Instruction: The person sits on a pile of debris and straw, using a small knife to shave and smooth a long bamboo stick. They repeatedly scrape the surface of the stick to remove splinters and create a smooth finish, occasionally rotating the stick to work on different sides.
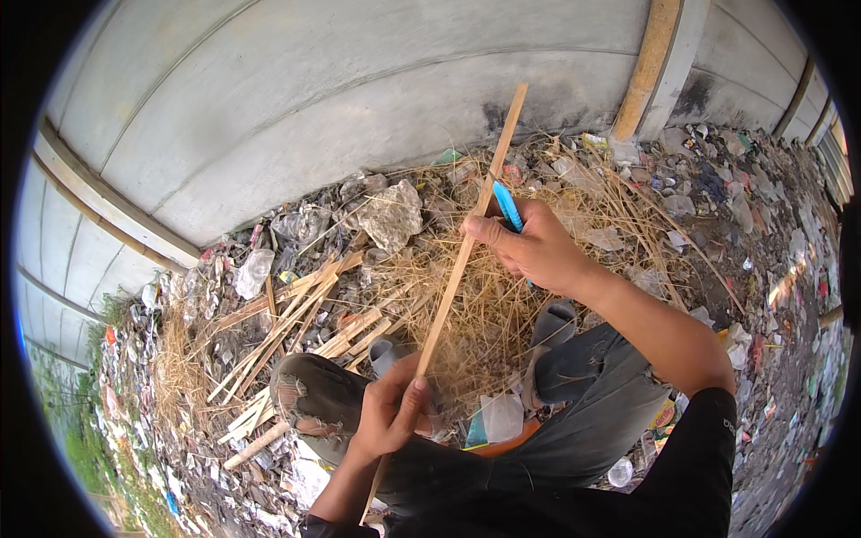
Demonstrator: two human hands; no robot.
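Note:
A long flat bamboo strip (pixel 459 267) slants across the middle, its far end up against the wall and its near end down by my left forearm. My left hand (pixel 393 408) is closed around its lower part, thumb on top. In my right hand (pixel 529 244) is a blue-handled utility knife (pixel 507 206). Its tip touches or nearly touches the strip's edge, and my right thumb presses on the strip. Below my hands lies a heap of thin bamboo shavings (pixel 489 323), between my grey shoes.
Split bamboo pieces (pixel 287 323) are piled to the left, with a pale rock (pixel 391 216) beyond them. A grey panel wall (pixel 359 108) with a bamboo post (pixel 647 67) stands ahead. Plastic litter (pixel 744 206) covers the ground at right. My bent knees frame the work.

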